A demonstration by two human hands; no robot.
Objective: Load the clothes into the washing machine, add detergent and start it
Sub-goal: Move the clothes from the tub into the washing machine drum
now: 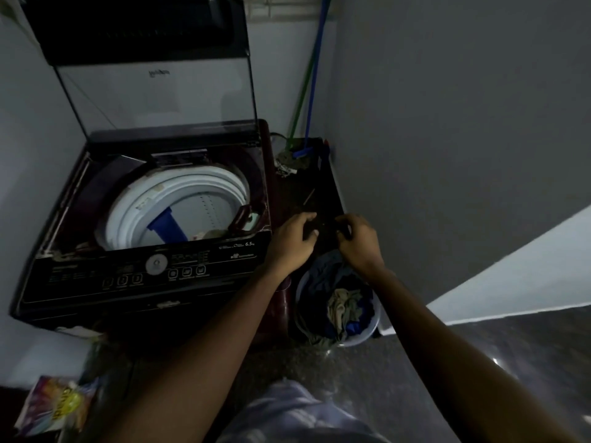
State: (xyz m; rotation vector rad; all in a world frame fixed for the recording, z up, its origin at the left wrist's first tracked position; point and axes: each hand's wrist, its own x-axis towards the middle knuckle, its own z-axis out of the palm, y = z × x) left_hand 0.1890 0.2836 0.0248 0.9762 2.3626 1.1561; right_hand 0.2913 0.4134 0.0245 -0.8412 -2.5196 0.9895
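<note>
Pale shorts or trousers [287, 410] at bottom edge, both forearms reaching out over the laundry tub [367, 334]. Left hand [292, 241] and right hand [359, 241] are side by side above the tub, fingers curled in, apparently pinching a dark garment [326, 225] stretched between them; cloth is nearly black against a dark floor, so grip detail is hard to confirm. Washing machine [144, 273] sits left of the hands, top lid [156, 91] standing open, white drum [179, 206] exposed with a blue agitator post [168, 227]. A small bit of fabric shows at the drum's bottom, so loading looks started but barely. Tub is full of mixed clothes [343, 306], blue, beige, dark, so most of the load is left. Detergent pouch [54, 404] lies on the floor at lower left, well apart from the hands, looks untouched. Control panel [153, 270] shows no lit display that I can make out; start not done by my read. Room: dim, tight corner, grey wall [447, 123] right, speckled dark floor [415, 362], mop handles green and blue [307, 91] leaning in the corner behind the machine.
</note>
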